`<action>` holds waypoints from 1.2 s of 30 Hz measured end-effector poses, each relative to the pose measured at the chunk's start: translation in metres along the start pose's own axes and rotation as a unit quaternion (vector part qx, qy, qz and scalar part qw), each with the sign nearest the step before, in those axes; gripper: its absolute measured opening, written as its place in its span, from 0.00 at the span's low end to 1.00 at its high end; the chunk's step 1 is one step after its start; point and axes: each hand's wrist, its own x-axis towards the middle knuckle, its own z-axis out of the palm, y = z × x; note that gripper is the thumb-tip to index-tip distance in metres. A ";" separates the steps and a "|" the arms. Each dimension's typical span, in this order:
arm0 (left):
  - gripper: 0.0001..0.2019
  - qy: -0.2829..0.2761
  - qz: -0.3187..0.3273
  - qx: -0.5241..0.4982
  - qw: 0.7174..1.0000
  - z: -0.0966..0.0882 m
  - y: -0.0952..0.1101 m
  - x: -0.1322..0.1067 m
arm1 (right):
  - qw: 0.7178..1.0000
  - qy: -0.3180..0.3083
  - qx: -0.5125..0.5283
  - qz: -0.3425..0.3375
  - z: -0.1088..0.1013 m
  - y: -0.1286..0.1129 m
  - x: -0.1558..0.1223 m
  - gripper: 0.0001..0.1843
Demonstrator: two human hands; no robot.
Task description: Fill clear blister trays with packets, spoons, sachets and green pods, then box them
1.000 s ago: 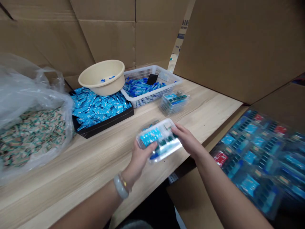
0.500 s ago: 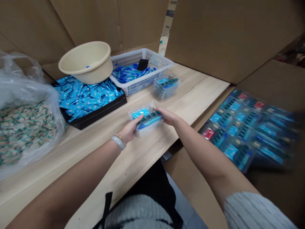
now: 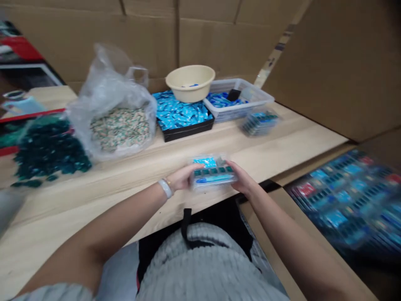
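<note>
Between my two hands is a stack of clear plastic cases (image 3: 216, 171) near the front edge of the wooden table. The top case shows a light-blue packet, a row of dark green pieces and a blue pen-like stick. My left hand (image 3: 181, 177), with a pale bangle at the wrist, grips the stack's left end, thumb over the top. My right hand (image 3: 242, 179) is closed around its right end. Farther back on the right stands another stack of filled cases (image 3: 260, 121), slightly blurred.
Behind, from left to right, are a heap of dark green pieces (image 3: 52, 146), a plastic bag of small pale pieces (image 3: 120, 127), a black tray (image 3: 188, 133) of blue packets, a cream basin (image 3: 191, 94) and a white basket (image 3: 241, 109). Many filled cases (image 3: 344, 196) lie lower right.
My view has swung left, bringing the dark green heap into sight. Both hands still hold the stack, now nearer my body and turned more squarely to me.
</note>
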 end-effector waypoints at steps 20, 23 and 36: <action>0.11 0.001 0.039 -0.064 0.997 -0.022 -0.023 -0.006 | 0.994 -0.016 -0.107 0.013 0.016 0.022 -0.006 0.24; 0.10 -0.015 -0.003 -0.055 0.998 -0.021 -0.021 -0.007 | 0.996 -0.024 -0.089 0.012 0.013 0.027 -0.005 0.23; 0.22 -0.010 0.093 -0.001 0.996 -0.017 -0.030 -0.021 | 0.992 -0.058 0.049 -0.103 0.017 0.044 -0.023 0.26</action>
